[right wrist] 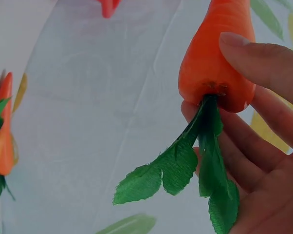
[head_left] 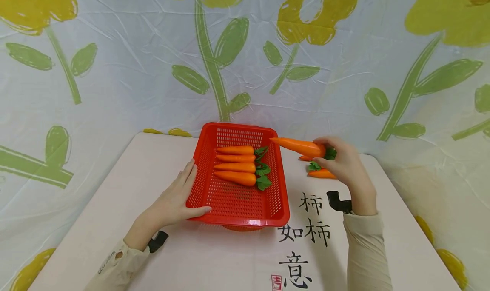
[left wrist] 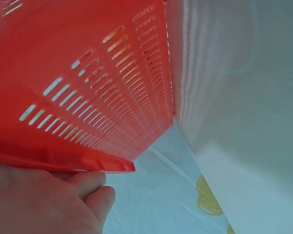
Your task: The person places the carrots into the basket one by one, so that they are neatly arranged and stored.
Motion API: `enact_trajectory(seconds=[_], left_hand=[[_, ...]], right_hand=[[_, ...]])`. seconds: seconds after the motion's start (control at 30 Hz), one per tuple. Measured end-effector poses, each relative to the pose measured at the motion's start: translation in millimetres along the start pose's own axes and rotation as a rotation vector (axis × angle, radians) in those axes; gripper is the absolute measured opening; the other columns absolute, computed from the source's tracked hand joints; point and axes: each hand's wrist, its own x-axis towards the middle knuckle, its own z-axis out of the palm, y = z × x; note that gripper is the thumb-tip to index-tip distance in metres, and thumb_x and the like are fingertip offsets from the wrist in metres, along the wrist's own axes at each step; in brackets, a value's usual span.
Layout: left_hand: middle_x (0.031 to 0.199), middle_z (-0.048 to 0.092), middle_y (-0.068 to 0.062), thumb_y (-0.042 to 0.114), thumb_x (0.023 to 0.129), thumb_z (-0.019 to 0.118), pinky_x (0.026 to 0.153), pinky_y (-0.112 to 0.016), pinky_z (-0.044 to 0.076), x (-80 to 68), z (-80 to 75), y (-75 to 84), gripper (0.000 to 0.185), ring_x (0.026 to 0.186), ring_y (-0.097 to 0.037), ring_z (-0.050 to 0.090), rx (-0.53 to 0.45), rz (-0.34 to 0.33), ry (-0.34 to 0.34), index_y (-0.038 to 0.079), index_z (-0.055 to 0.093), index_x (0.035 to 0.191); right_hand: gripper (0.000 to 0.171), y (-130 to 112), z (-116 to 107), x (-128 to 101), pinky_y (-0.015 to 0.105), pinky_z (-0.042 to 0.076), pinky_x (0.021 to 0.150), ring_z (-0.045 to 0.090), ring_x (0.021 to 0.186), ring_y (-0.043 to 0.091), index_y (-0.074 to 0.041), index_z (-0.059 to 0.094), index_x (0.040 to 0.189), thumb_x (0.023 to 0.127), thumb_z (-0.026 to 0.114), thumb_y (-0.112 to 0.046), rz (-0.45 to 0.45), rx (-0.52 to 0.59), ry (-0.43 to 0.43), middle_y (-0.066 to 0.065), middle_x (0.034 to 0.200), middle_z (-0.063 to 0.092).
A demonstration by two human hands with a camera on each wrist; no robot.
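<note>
My right hand pinches an orange carrot by its thick end, thumb on one side and fingers on the other. Its tip points left, over the right rim of a red plastic basket. Green leaves hang from the carrot's top beside the palm. My left hand lies along the basket's left side near the front corner, its thumb reaching over the front rim. In the left wrist view, the fingers touch the rim from outside. Inside the basket, several carrots lie in a row, leaves to the right.
Right of the basket, more carrots lie on the white table, partly behind the right hand. Black Chinese characters mark the table's right half. A flower-patterned cloth hangs behind the table.
</note>
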Motion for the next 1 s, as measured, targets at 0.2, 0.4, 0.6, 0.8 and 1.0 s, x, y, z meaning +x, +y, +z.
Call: enact_trajectory(seconds=[0.2, 0.4, 0.6, 0.8, 1.0], left_hand=[[0.165, -0.001, -0.016, 0.07, 0.08, 0.067, 0.117, -0.055, 0.021, -0.2, -0.1, 0.2, 0.123, 0.15, -0.036, 0.01, 0.001, -0.004, 0.006, -0.007, 0.008, 0.156], [0.165, -0.001, -0.017, 0.07, 0.08, 0.066, 0.118, -0.054, 0.019, 0.4, 0.0, 0.2, 0.123, 0.15, -0.035, 0.01, -0.003, 0.003, 0.005, -0.007, 0.008, 0.156], [0.165, -0.003, -0.015, 0.071, 0.079, 0.067, 0.119, -0.053, 0.019, 0.0, 0.3, -0.2, 0.124, 0.151, -0.033, 0.008, -0.001, -0.003, -0.003, -0.006, 0.007, 0.156], [0.166, -0.005, -0.012, 0.074, 0.079, 0.064, 0.119, -0.052, 0.02, 0.5, 0.6, -1.4, 0.125, 0.151, -0.032, 0.007, -0.001, -0.014, -0.015, -0.003, 0.005, 0.157], [0.166, -0.005, -0.011, 0.075, 0.078, 0.063, 0.118, -0.052, 0.02, 0.1, 0.4, -2.4, 0.126, 0.151, -0.033, 0.008, -0.005, -0.021, -0.024, -0.003, 0.005, 0.157]], right_hand=[[0.038, -20.3, 9.3, 18.7, 0.047, 0.046, 0.086, 0.056, 0.091, 0.031, 0.003, 0.068, 0.113, 0.078, 0.081, 0.003, -0.102, -0.055, -0.03, 0.017, 0.103, 0.067], [0.036, -37.0, 25.5, 37.4, 0.048, 0.049, 0.086, 0.058, 0.094, 0.032, 0.001, 0.068, 0.113, 0.079, 0.08, 0.003, -0.141, -0.09, -0.144, 0.016, 0.108, 0.067], [0.034, -51.4, 46.7, 52.6, 0.044, 0.052, 0.081, 0.06, 0.089, 0.03, 0.0, 0.068, 0.109, 0.077, 0.08, 0.0, -0.204, -0.154, -0.241, 0.014, 0.104, 0.067], [0.03, -65.0, 67.1, 63.1, 0.039, 0.051, 0.073, 0.056, 0.08, 0.025, 0.0, 0.069, 0.105, 0.076, 0.08, -0.002, -0.233, -0.194, -0.36, 0.01, 0.093, 0.067], [0.031, -77.7, 91.8, 68.7, 0.039, 0.052, 0.078, 0.057, 0.088, 0.025, -0.003, 0.069, 0.107, 0.08, 0.081, -0.007, -0.206, -0.294, -0.515, 0.01, 0.1, 0.067]])
